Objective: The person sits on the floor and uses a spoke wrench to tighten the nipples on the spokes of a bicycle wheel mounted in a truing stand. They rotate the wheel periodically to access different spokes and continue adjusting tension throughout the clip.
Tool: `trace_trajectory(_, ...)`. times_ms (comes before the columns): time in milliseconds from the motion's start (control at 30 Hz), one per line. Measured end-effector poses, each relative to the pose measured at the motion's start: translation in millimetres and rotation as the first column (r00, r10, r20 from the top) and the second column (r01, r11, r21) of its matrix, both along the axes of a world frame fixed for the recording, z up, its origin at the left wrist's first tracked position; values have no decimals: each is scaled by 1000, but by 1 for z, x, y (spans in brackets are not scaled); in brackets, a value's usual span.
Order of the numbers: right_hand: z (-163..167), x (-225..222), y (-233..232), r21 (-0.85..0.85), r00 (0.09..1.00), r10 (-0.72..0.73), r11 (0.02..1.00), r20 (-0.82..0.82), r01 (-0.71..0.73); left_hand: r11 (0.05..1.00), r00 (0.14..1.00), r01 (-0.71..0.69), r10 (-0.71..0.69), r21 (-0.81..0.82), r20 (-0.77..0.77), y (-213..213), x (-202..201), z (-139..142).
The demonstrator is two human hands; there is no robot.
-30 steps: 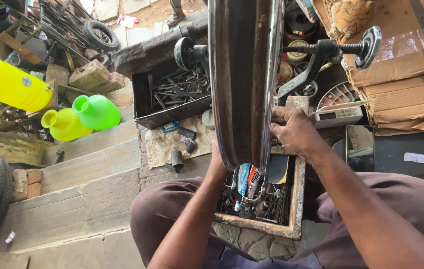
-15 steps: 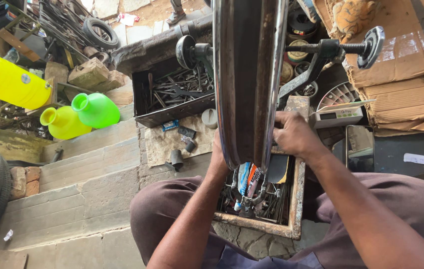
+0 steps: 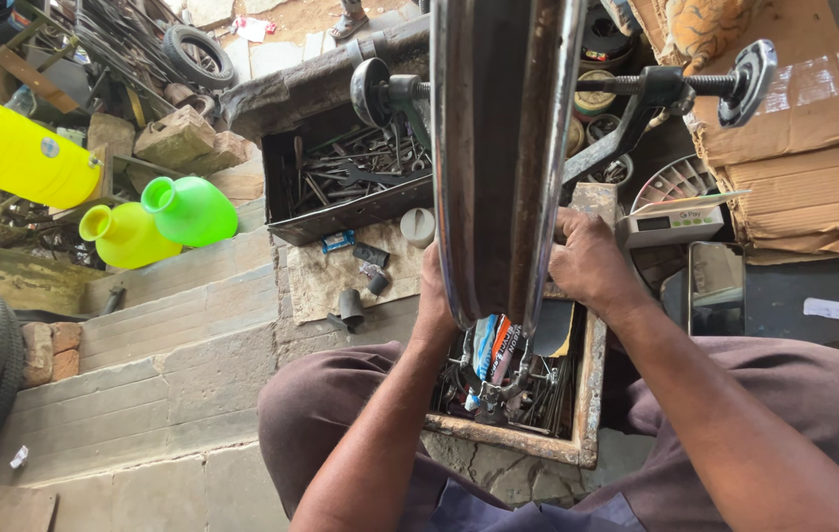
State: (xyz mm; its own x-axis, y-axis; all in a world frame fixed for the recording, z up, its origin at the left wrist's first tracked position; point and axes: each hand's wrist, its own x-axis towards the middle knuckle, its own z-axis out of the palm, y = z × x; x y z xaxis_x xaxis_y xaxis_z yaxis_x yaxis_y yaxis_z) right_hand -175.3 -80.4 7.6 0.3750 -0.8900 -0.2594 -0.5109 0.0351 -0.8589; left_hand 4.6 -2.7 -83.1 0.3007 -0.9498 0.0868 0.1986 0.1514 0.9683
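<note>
Right hand (image 3: 587,261) clamped on right edge of bare metal wheel rim (image 3: 503,148), fingers curled round it. Left hand (image 3: 434,296) pressed against rim's left side, grip half hidden, cannot be told. Rim held upright at centre, seated in truing stand (image 3: 656,94). Wooden tool box (image 3: 577,433) seen just below rim, between knees. Metal tray of spanners (image 3: 351,187) set far left. Green and yellow jugs (image 3: 159,222) parked well left.
</note>
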Motion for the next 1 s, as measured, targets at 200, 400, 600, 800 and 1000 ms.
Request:
trace_trajectory(200,-9,-5,-8,-148,993,110,984,44,-102,992,931,-29,72,-124,358,6,8,-26)
trace_trajectory(400,-15,2,-11,-201,990,140,970,2,-137,989,960,148,-140,16,-244,11,23,-38)
trace_trajectory(600,-22,14,4,-1,952,9,1000,305,-10,995,962,59,-34,-81,272,9,6,10)
trace_trajectory(800,-18,4,-3,-262,988,44,965,147,-3,993,875,-120,116,-22,471,2,-12,65)
trace_trajectory(1000,-4,-4,-7,-152,989,107,984,105,-90,994,921,-97,74,41,381,0,-16,68)
